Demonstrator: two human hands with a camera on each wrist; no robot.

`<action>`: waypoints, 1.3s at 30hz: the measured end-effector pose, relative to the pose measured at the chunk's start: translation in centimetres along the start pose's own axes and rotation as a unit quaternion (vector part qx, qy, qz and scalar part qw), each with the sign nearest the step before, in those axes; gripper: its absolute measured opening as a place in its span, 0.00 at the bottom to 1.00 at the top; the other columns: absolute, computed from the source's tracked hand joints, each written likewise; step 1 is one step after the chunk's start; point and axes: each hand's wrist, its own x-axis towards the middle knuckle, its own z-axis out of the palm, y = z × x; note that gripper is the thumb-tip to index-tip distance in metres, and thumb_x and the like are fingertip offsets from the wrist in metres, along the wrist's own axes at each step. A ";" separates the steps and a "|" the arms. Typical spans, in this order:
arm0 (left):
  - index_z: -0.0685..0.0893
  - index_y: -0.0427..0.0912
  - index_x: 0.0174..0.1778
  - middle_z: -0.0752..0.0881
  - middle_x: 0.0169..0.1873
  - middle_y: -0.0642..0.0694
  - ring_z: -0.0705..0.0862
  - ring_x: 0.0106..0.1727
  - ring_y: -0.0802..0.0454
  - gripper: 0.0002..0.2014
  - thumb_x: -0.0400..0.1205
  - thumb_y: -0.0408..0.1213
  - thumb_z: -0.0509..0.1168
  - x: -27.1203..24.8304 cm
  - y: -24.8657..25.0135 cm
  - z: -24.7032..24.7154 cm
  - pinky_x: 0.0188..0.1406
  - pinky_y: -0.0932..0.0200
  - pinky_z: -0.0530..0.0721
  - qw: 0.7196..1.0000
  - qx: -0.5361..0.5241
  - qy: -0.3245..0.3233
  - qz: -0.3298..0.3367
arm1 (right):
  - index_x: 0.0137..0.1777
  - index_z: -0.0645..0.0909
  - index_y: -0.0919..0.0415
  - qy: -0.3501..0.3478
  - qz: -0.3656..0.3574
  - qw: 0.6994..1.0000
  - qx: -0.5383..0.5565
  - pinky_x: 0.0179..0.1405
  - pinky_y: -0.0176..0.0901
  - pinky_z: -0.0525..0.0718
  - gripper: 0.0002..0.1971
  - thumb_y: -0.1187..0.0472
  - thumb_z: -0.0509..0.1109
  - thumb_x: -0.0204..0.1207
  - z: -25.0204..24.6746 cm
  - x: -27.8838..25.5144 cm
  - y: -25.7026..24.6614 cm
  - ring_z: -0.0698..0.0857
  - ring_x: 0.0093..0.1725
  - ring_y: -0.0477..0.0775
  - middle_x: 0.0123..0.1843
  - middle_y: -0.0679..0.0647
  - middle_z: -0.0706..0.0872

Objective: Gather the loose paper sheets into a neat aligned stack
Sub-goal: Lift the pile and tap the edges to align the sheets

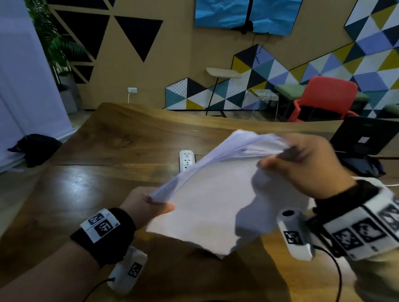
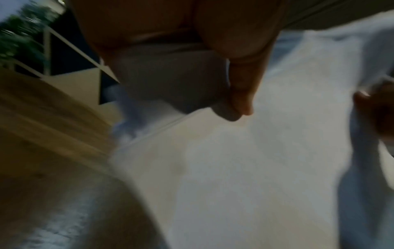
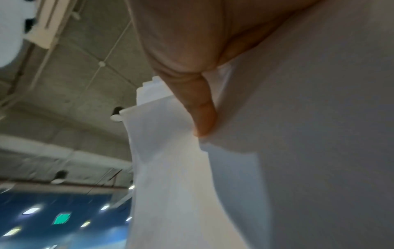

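Item: thick sheaf of loose white paper sheets (image 1: 217, 198), held tilted above the brown wooden tabletop (image 1: 115, 146), its near corner low over the wood; whether that corner touches cannot be told.
Left hand (image 1: 144, 205): grip clamped on the sheaf's left corner, thumb on top.
Right hand (image 1: 308, 165): grip clamped on the far right corner, thumb (image 3: 200, 107) pressed on the sheets, which bend and fan there.
Alignment: sheet edges stepped, plainly uneven in the right wrist view; the stack is judged not yet squared.
Risk 1: inner sheets may slide out, since only two corners are pinched and the sheaf slopes.
Risk 2: the bent right corner may crease if squeezed harder.
Risk 3: the drooping near corner may catch and fold when tapped down.
Obstacles: white power strip (image 1: 187, 160) just beyond the sheaf; black laptop (image 1: 365, 136) to the right.
Open room: bare wood to the left and near side, judged enough for tapping the edges square.
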 end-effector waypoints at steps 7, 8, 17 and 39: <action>0.91 0.43 0.43 0.93 0.40 0.43 0.91 0.40 0.48 0.25 0.49 0.38 0.81 1.6 -2.6 -2.9 0.39 0.52 0.90 0.880 -0.468 -0.078 0.026 | 0.40 0.85 0.58 0.099 0.115 0.939 0.309 0.25 0.30 0.82 0.09 0.67 0.79 0.61 -1.5 -2.1 6.3 0.84 0.23 0.40 0.25 0.44 0.89; 0.91 0.44 0.42 0.93 0.38 0.45 0.91 0.39 0.49 0.22 0.50 0.35 0.80 1.5 -2.4 -2.5 0.37 0.53 0.90 0.887 -0.454 -0.078 0.033 | 0.42 0.84 0.60 0.106 0.115 0.926 0.343 0.26 0.33 0.83 0.17 0.58 0.83 0.54 -1.2 -2.2 7.1 0.85 0.25 0.42 0.26 0.46 0.90; 0.84 0.43 0.27 0.86 0.16 0.60 0.81 0.19 0.67 0.07 0.66 0.34 0.77 -0.2 -0.2 0.0 0.18 0.69 0.80 0.952 -0.239 0.173 0.082 | 0.47 0.82 0.54 0.191 0.090 0.875 0.436 0.40 0.35 0.87 0.23 0.54 0.79 0.49 3.0 -4.3 9.2 0.89 0.40 0.43 0.39 0.43 0.92; 0.79 0.53 0.49 0.86 0.48 0.49 0.88 0.43 0.60 0.39 0.41 0.58 0.81 -0.8 -4.2 0.3 0.36 0.71 0.84 0.953 -0.264 0.078 0.125 | 0.51 0.82 0.57 0.094 0.233 0.881 0.401 0.36 0.31 0.87 0.49 0.40 0.87 0.23 8.0 -9.4 14.3 0.91 0.42 0.43 0.39 0.45 0.93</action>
